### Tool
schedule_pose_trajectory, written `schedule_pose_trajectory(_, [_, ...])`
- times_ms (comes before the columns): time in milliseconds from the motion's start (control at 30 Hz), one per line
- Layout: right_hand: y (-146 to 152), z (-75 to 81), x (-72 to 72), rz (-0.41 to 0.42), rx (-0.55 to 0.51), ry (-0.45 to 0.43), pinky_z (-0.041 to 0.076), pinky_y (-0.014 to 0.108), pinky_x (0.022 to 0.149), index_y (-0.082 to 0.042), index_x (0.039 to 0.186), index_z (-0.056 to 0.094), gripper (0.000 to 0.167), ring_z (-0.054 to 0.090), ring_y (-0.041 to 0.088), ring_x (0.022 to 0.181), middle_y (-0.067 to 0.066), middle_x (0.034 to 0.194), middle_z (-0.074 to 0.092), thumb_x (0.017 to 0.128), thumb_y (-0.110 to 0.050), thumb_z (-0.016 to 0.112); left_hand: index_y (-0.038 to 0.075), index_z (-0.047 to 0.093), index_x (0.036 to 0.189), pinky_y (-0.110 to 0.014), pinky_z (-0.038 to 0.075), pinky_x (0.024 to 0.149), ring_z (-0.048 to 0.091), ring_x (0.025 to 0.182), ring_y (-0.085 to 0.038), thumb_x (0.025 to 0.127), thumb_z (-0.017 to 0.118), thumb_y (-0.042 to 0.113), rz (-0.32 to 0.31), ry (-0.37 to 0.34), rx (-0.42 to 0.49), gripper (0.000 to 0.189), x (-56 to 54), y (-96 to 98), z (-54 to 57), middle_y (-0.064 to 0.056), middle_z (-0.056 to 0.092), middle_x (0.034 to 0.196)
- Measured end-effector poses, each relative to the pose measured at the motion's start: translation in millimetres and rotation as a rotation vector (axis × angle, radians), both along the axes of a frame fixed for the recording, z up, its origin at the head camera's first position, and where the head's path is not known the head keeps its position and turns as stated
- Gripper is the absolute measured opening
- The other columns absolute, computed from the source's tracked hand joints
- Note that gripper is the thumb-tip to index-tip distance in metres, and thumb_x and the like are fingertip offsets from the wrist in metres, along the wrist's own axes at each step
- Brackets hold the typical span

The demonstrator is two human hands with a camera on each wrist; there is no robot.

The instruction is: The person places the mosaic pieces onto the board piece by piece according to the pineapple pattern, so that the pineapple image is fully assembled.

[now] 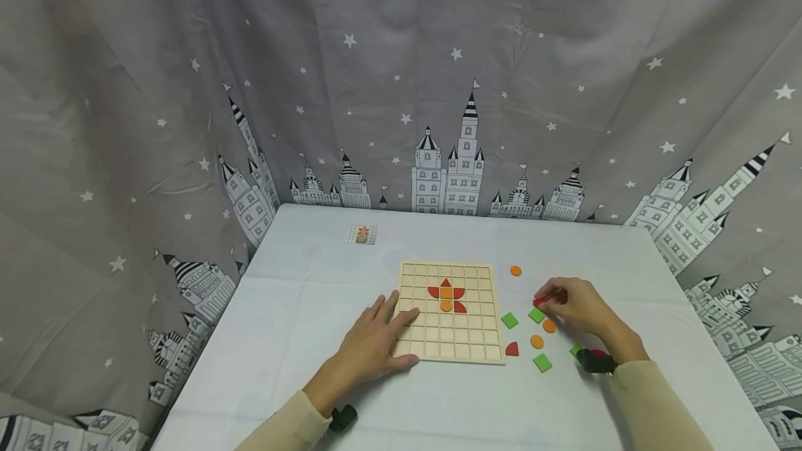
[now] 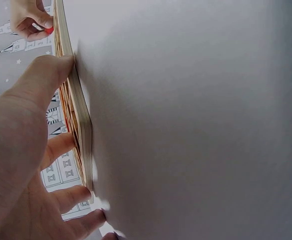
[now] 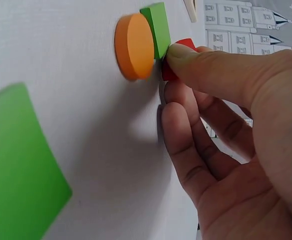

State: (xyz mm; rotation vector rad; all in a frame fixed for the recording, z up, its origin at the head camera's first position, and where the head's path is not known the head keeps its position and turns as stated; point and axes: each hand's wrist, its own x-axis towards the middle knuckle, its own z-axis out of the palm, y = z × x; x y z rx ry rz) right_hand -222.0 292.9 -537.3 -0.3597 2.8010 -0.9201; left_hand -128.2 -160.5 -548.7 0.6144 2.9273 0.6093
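Note:
A wooden grid board [image 1: 451, 350] lies on the white table. Near its middle sit a red triangle [image 1: 446, 283], an orange square [image 1: 445, 293], an orange disc [image 1: 445, 306] and red quarter-circles [image 1: 460, 308]. My left hand [image 1: 370, 346] rests with spread fingers on the board's left side, its thumb at the near edge. Right of the board, my right hand [image 1: 583, 312] pinches a red piece [image 3: 187, 43] between thumb and fingers, which partly cover its shape. A green square [image 3: 158, 30] and an orange disc [image 3: 134, 47] lie close to those fingertips.
Around the right hand are loose orange discs [image 1: 537, 342], several green squares [image 1: 542, 362] and a red quarter-circle [image 1: 512, 349]. Another red piece [image 1: 599, 353] shows partly by the right wrist. A small pattern card [image 1: 363, 234] lies far left. Behind the table hangs a grey curtain [image 1: 376, 89].

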Motion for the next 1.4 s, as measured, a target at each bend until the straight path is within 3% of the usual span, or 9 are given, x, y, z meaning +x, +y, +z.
schedule_pose_trajectory(267, [-9.9, 0.6, 0.0, 0.002, -0.031, 0.041, 0.059, 0.019, 0.086, -0.014, 0.119, 0.087, 0.019, 0.07, 0.017, 0.097, 0.0, 0.108, 0.084, 0.101, -0.017, 0.093, 0.024, 0.061, 0.17, -0.075, 0.04, 0.137, 0.039, 0.172, -0.058, 0.097, 0.092, 0.057, 0.006, -0.01, -0.005, 0.085, 0.5, 0.0, -0.8, -0.027, 0.036, 0.188])
schedule_pose_trajectory(433, [-18.0, 4.0, -1.5, 0.027, -0.078, 0.081, 0.06, 0.017, 0.088, -0.012, 0.128, 0.087, 0.027, 0.072, 0.017, 0.099, 0.003, 0.118, 0.086, 0.102, -0.014, 0.091, 0.024, 0.061, 0.17, -0.075, 0.04, 0.137, 0.039, 0.172, -0.058, 0.097, 0.092, 0.057, 0.003, -0.008, -0.003, 0.086, 0.3, 0.1, -0.6, -0.028, 0.036, 0.188])
schedule_pose_trajectory(667, [-35.7, 9.1, -4.1, 0.068, -0.127, 0.108, 0.061, 0.017, 0.089, -0.011, 0.13, 0.087, 0.026, 0.072, 0.016, 0.098, 0.005, 0.119, 0.085, 0.104, -0.009, 0.088, 0.025, 0.06, 0.171, -0.074, 0.041, 0.137, 0.039, 0.172, -0.057, 0.097, 0.092, 0.059, 0.001, 0.003, -0.013, 0.087, -0.6, -0.1, -2.1, -0.027, 0.036, 0.189])
schedule_pose_trajectory(1033, [-77.2, 6.5, -10.2, 0.097, -0.232, 0.082, 0.063, 0.019, 0.087, -0.008, 0.123, 0.085, 0.019, 0.076, 0.015, 0.094, 0.004, 0.112, 0.084, 0.105, -0.013, 0.087, 0.026, 0.059, 0.171, -0.073, 0.04, 0.138, 0.038, 0.173, -0.057, 0.097, 0.092, 0.059, 0.006, -0.003, -0.017, 0.087, -2.5, -0.1, -5.0, -0.026, 0.035, 0.189])
schedule_pose_trajectory(1400, [-124.5, -0.6, -16.0, 0.162, -0.381, 0.008, 0.063, 0.024, 0.084, -0.013, 0.115, 0.084, 0.01, 0.078, 0.017, 0.092, 0.004, 0.107, 0.086, 0.107, -0.019, 0.086, 0.025, 0.059, 0.172, -0.072, 0.039, 0.139, 0.039, 0.173, -0.057, 0.098, 0.091, 0.058, 0.003, -0.004, -0.019, 0.087, -1.5, 0.7, -1.0, -0.026, 0.036, 0.189])
